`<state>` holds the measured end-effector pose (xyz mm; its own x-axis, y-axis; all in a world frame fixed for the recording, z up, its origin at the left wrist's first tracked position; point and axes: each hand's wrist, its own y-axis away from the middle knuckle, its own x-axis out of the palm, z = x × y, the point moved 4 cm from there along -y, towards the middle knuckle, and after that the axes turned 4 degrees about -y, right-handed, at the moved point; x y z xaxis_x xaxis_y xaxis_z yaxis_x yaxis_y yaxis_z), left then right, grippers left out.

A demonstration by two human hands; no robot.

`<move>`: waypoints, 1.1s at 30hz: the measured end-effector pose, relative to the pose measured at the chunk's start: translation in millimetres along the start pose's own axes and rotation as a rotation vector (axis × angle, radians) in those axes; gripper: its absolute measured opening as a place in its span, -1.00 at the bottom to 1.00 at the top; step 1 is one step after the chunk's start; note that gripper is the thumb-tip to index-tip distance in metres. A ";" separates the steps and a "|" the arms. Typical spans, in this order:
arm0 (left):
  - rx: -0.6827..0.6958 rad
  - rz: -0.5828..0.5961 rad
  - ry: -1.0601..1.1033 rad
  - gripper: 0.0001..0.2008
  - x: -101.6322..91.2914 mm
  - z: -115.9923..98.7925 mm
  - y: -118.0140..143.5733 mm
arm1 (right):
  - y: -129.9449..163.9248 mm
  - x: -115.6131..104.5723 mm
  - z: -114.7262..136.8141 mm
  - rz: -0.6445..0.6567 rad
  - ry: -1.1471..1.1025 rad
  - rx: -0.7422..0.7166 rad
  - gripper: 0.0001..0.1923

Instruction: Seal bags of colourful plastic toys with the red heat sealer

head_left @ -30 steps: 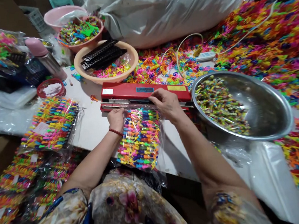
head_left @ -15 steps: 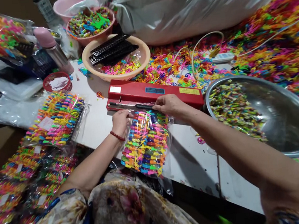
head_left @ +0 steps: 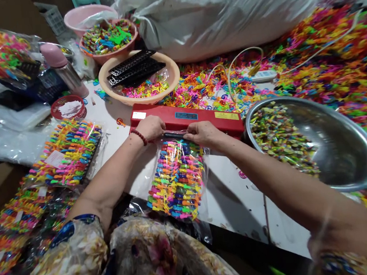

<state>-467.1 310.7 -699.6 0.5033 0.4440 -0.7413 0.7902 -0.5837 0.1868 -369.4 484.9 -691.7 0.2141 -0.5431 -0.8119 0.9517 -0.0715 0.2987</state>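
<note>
A clear plastic bag (head_left: pixel 176 179) packed with rows of small bright plastic pieces lies on the white table, its upper edge against the red bag sealer (head_left: pixel 163 112). Across that edge runs a thin rod with a black handle (head_left: pixel 174 135). My left hand (head_left: pixel 150 128), with a beaded bracelet at the wrist, is closed over the rod's left part; its fingertips are partly hidden. At the black handle's right end, by the bag's upper right corner, my right hand (head_left: pixel 202 134) pinches with thumb and fingers.
Another filled bag (head_left: pixel 66 153) lies at left, near a red basket (head_left: pixel 66 106) and a flask (head_left: pixel 63 69). Behind the sealer stands a peach basin (head_left: pixel 173 80) with black racks. A steel bowl (head_left: pixel 343 148) is at right. Loose colourful pieces (head_left: pixel 316 64) cover the back.
My left hand has moved up from the bag's upper left edge onto the rod's left part. My right hand stays at the handle's right end. The view has shifted slightly.
</note>
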 end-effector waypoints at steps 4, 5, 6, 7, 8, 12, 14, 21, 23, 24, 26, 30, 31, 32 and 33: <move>0.107 0.057 -0.133 -0.77 -1.3 -4.1 -1.5 | 2.3 -1.3 1.6 -0.005 -0.028 0.018 -0.88; 0.134 0.025 -0.124 -0.78 -4.6 -6.6 -1.1 | 3.1 -1.5 1.9 -0.005 -0.030 0.024 -0.88; 0.155 -0.032 -0.085 -0.78 -9.7 -10.1 -1.3 | 4.0 -1.4 2.1 -0.005 -0.029 0.028 -0.88; 0.169 -0.105 -0.018 -0.78 -16.4 -14.3 -2.3 | 5.0 -1.2 2.2 -0.003 -0.031 0.030 -0.87; 0.173 -0.190 0.077 -0.78 -24.5 -18.8 -3.6 | 6.0 -0.7 2.2 -0.002 -0.036 0.029 -0.88; 0.053 -0.563 0.647 -0.68 -63.2 -31.8 -2.7 | 8.5 1.5 2.5 -0.024 -0.044 0.012 -0.91; -0.032 -0.637 0.898 -0.61 -76.0 -35.5 8.4 | 9.8 1.5 4.1 -0.041 -0.031 -0.006 -0.91; -0.018 -0.472 1.152 -0.56 -59.6 -4.6 114.0 | 72.1 -6.1 6.3 -0.486 -0.148 -0.179 -0.68; -0.154 -0.383 1.011 -0.70 -35.7 22.8 154.1 | 111.1 6.9 -3.9 -0.620 -0.214 -0.081 -0.46; -0.238 -0.301 0.915 -0.73 -21.7 35.5 174.1 | 130.6 17.9 -11.2 -0.656 -0.265 0.024 -0.34; -0.347 -0.123 0.756 -0.72 5.4 53.3 212.3 | 164.9 49.2 -27.1 -0.616 -0.491 0.308 -0.14; -0.449 0.198 0.796 -0.50 45.6 59.7 265.2 | 198.4 115.9 -18.7 -0.256 -1.166 0.521 -0.23; -0.454 0.232 0.899 -0.42 50.3 57.8 271.7 | 200.6 125.7 -8.9 -0.193 -1.266 0.520 -0.27; -0.449 0.249 1.016 -0.36 52.8 55.9 276.1 | 201.3 132.6 2.0 -0.149 -1.327 0.515 -0.31; -0.442 0.257 1.130 -0.32 53.5 54.8 279.2 | 200.7 137.3 13.6 -0.125 -1.360 0.504 -0.34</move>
<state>-238.7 134.3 -722.5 0.5071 0.8156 0.2787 0.5636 -0.5585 0.6086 -152.0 384.6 -736.3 -0.5052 -0.8478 0.1615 0.7099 -0.3018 0.6363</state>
